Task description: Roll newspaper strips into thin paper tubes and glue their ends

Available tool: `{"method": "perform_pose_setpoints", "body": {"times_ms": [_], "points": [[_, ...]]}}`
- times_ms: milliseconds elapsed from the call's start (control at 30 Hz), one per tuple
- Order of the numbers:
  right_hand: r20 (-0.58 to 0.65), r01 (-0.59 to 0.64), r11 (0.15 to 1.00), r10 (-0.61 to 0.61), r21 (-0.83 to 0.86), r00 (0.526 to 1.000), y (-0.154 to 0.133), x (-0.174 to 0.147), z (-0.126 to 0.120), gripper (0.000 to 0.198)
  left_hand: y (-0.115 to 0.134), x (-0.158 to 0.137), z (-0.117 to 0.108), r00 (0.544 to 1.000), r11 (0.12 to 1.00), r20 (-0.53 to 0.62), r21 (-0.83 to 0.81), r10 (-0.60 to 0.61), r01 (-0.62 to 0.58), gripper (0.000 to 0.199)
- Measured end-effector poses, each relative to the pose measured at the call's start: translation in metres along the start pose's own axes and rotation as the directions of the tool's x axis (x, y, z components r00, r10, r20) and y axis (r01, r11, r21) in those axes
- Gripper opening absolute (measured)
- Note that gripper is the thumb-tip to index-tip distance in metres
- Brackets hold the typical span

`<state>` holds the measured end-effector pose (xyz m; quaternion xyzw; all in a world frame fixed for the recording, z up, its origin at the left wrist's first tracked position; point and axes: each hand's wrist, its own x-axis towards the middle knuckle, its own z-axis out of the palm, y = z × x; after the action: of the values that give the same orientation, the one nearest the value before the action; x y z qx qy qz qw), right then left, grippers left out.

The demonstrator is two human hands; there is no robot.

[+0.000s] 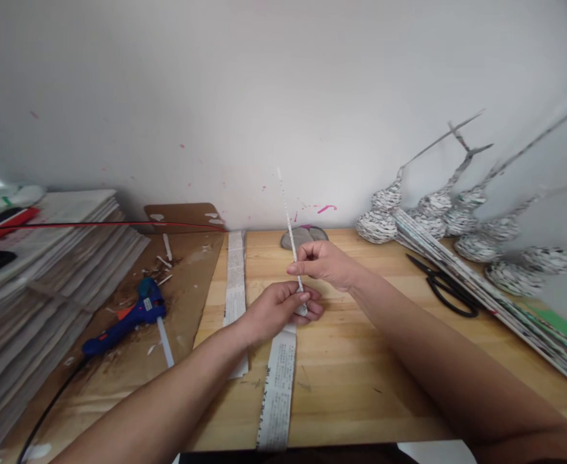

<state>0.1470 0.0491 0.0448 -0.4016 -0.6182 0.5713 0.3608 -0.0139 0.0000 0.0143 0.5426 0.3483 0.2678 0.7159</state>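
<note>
Over the middle of the wooden table (351,386), a newspaper strip (278,393) runs from the front edge up to my hands. Its upper part is rolled into a thin paper stick (285,205) that points up toward the wall. My left hand (288,306) closes on the strip where the flat paper turns into the roll. Just above it, my right hand (319,263) pinches the stick between thumb and fingers. Left of them lies a stack of cut newspaper strips (236,277), partly covered by my left forearm. A grey stone-like lump (318,236) sits behind my right hand.
Piled newspapers (71,283) stand at the left beside a blue glue gun (133,316) on brown cardboard (187,309). At the right are black scissors (445,287), a bundle of paper sticks (486,299) and several woven paper gourds (377,225) against the wall.
</note>
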Motion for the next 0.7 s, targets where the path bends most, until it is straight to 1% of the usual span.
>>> {"method": "perform_pose_setpoints", "body": {"times_ms": [133, 200, 267, 367, 433, 600, 700], "points": [[-0.038, 0.014, 1.000, -0.015, -0.010, 0.999, -0.001, 0.000, 0.003, 0.042, 0.001, -0.001, 0.001, 1.000, 1.000, -0.005, -0.013, -0.014, 0.014, 0.038], [-0.038, 0.020, 1.000, -0.020, -0.023, 0.999, -0.004, -0.001, 0.002, 0.041, 0.003, -0.002, 0.002, 1.000, 1.000, -0.011, -0.021, -0.008, 0.008, 0.039], [0.032, 0.007, 0.999, -0.005, -0.042, 0.999, -0.009, -0.003, -0.002, 0.035, 0.005, -0.003, 0.002, 1.000, 1.000, -0.008, -0.029, 0.007, -0.007, 0.039], [0.204, -0.019, 0.997, 0.034, -0.075, 0.978, -0.012, -0.005, -0.010, 0.034, 0.006, -0.003, 0.000, 1.000, 1.000, 0.011, -0.030, 0.009, -0.009, 0.039], [0.240, -0.025, 0.997, 0.044, -0.079, 0.970, -0.010, -0.004, -0.014, 0.034, 0.005, -0.002, -0.001, 1.000, 1.000, 0.024, -0.026, -0.004, 0.004, 0.040], [0.138, -0.060, 0.998, 0.063, -0.028, 0.988, -0.005, -0.001, -0.012, 0.028, 0.001, -0.002, -0.001, 0.999, 1.000, 0.033, -0.009, -0.014, 0.014, 0.038], [0.080, -0.058, 0.998, 0.056, 0.016, 0.995, -0.005, 0.000, -0.007, 0.031, 0.001, -0.002, -0.001, 0.999, 1.000, 0.036, -0.007, -0.015, 0.015, 0.039]]}}
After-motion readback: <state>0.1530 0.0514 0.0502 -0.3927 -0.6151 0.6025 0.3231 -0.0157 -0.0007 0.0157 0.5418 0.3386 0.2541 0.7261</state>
